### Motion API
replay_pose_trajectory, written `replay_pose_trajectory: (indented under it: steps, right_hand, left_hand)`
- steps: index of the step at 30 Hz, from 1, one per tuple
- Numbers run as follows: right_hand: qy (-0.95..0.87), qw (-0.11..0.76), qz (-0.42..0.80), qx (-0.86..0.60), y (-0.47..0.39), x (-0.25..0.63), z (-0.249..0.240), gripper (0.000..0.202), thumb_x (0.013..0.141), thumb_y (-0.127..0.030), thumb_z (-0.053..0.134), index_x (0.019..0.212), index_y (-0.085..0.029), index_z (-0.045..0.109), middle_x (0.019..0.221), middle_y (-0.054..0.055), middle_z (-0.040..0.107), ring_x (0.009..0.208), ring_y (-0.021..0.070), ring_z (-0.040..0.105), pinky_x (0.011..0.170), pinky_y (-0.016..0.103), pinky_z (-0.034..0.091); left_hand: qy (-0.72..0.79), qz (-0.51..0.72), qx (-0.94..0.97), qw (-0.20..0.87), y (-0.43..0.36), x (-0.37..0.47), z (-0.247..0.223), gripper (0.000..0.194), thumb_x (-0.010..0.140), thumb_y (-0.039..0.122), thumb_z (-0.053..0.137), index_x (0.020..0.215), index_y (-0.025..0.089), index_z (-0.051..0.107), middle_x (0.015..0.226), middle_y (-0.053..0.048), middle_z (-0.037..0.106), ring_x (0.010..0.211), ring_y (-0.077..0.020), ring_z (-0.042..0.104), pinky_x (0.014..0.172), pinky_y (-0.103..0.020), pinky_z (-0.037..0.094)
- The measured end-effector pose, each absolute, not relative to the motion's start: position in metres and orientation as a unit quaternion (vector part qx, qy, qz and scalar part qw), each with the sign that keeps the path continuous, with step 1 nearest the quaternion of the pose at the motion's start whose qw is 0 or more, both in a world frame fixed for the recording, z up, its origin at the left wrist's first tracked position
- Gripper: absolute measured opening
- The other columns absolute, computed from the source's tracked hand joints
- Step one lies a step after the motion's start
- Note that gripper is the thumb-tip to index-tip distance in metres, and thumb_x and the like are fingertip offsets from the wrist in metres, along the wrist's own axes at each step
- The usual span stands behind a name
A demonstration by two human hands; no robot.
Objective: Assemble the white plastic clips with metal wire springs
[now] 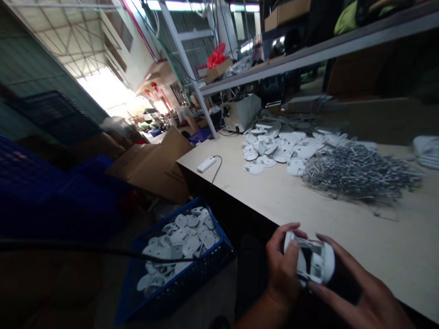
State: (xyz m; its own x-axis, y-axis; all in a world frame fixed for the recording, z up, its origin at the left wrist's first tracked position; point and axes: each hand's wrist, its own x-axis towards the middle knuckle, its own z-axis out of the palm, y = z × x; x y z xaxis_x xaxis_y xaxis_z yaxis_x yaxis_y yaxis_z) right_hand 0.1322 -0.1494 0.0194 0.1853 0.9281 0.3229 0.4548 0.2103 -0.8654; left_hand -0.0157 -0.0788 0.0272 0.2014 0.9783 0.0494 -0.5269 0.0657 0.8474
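Observation:
Just off the table's front edge, at the lower right, I hold a white plastic part [321, 262] with an open, hollow middle. My left hand [283, 265] is wrapped round its left side, thumb laid over the rim. On the other side, my right hand [363, 283] grips the part between thumb and fingers. Some inner detail of the part is blurred. Beyond my hands a large heap of thin metal pins [360, 171] lies on the table [260, 201], beside a pile of flat, rounded white plastic pieces [284, 146].
A blue crate [185, 278] full of white pieces stands below the table, to the left. A small white device with a cable [206, 164] lies near the table's left corner. An open cardboard box [161, 167] is behind the crate. A shelf [291, 59] spans above the table.

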Motion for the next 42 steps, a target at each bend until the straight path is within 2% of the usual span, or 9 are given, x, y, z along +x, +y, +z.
replay_pose_trajectory:
  steps: [4,8,12,18,22,27,32,36,42]
  right_hand:
    - [-0.586,0.503,0.287,-0.566,-0.146,0.138,0.028,0.071,0.090,-0.058,0.081,0.150,-0.023,0.066,0.146,0.010,0.067,0.132,0.0367,0.065,0.103,0.038,0.061]
    - [-0.596,0.476,0.310,-0.568,-0.146,0.140,0.026,0.074,0.090,-0.055,0.082,0.154,-0.023,0.063,0.151,0.011,0.063,0.137,0.0375,0.061,0.109,0.040,0.058]
    - [-0.605,0.458,0.285,-0.586,-0.155,0.133,0.038,0.082,0.093,-0.053,0.081,0.163,-0.025,0.050,0.154,0.012,0.061,0.141,0.0362,0.059,0.113,0.046,0.056]
    - [-0.661,0.454,0.227,-0.552,-0.172,0.131,0.067,0.097,0.092,-0.049,0.085,0.171,-0.025,0.034,0.162,0.014,0.052,0.148,0.0384,0.051,0.120,0.056,0.049]
    - [-0.666,0.456,0.225,-0.545,-0.188,0.134,0.071,0.095,0.093,-0.044,0.086,0.170,-0.026,0.034,0.158,0.013,0.056,0.142,0.0379,0.058,0.119,0.057,0.051]
    - [-0.685,0.436,0.194,-0.551,-0.208,0.133,0.071,0.099,0.091,-0.043,0.088,0.170,-0.026,0.033,0.149,0.013,0.064,0.128,0.0383,0.068,0.109,0.053,0.060]
    - [-0.693,0.435,0.185,-0.544,-0.217,0.133,0.071,0.097,0.091,-0.046,0.088,0.169,-0.026,0.035,0.153,0.013,0.061,0.133,0.0389,0.065,0.111,0.053,0.058]
    - [-0.683,0.456,0.238,-0.519,-0.215,0.130,0.077,0.096,0.089,-0.047,0.090,0.167,-0.026,0.039,0.156,0.011,0.058,0.138,0.0387,0.060,0.119,0.055,0.052]
    - [-0.690,0.469,0.268,-0.481,-0.187,0.126,0.078,0.090,0.088,-0.044,0.090,0.163,-0.025,0.044,0.151,0.011,0.063,0.134,0.0353,0.064,0.116,0.051,0.055]
  left_hand:
    - [0.297,0.557,0.384,0.674,-0.079,-0.017,0.030,0.048,0.091,0.051,0.077,0.123,0.016,0.077,0.103,-0.012,0.074,0.091,-0.0244,0.071,0.082,-0.035,0.056]
    - [0.293,0.558,0.402,0.664,-0.081,-0.019,0.032,0.049,0.091,0.050,0.077,0.126,0.016,0.076,0.107,-0.012,0.074,0.094,-0.0239,0.070,0.084,-0.035,0.056]
    - [0.272,0.549,0.408,0.677,-0.085,-0.022,0.047,0.048,0.091,0.050,0.076,0.124,0.015,0.076,0.105,-0.011,0.075,0.090,-0.0220,0.071,0.081,-0.032,0.056]
    - [0.238,0.551,0.417,0.683,-0.091,-0.020,0.062,0.050,0.098,0.053,0.062,0.132,0.018,0.074,0.115,-0.012,0.076,0.101,-0.0256,0.073,0.090,-0.037,0.059]
    - [0.245,0.553,0.419,0.677,-0.107,-0.017,0.062,0.051,0.101,0.053,0.052,0.131,0.018,0.074,0.117,-0.013,0.076,0.103,-0.0259,0.072,0.090,-0.038,0.059]
    - [0.244,0.558,0.458,0.647,-0.129,-0.015,0.061,0.046,0.104,0.049,0.047,0.128,0.019,0.073,0.115,-0.011,0.075,0.101,-0.0260,0.071,0.089,-0.038,0.057]
    - [0.252,0.550,0.480,0.636,-0.143,-0.017,0.063,0.044,0.105,0.047,0.046,0.126,0.019,0.073,0.114,-0.010,0.075,0.099,-0.0251,0.071,0.086,-0.037,0.057]
    - [0.255,0.545,0.469,0.646,-0.146,-0.019,0.071,0.045,0.105,0.049,0.046,0.125,0.020,0.073,0.111,-0.009,0.075,0.098,-0.0251,0.071,0.084,-0.036,0.058]
    - [0.253,0.567,0.485,0.615,-0.121,-0.022,0.066,0.047,0.101,0.052,0.054,0.128,0.018,0.072,0.106,-0.009,0.077,0.091,-0.0234,0.073,0.079,-0.034,0.057]
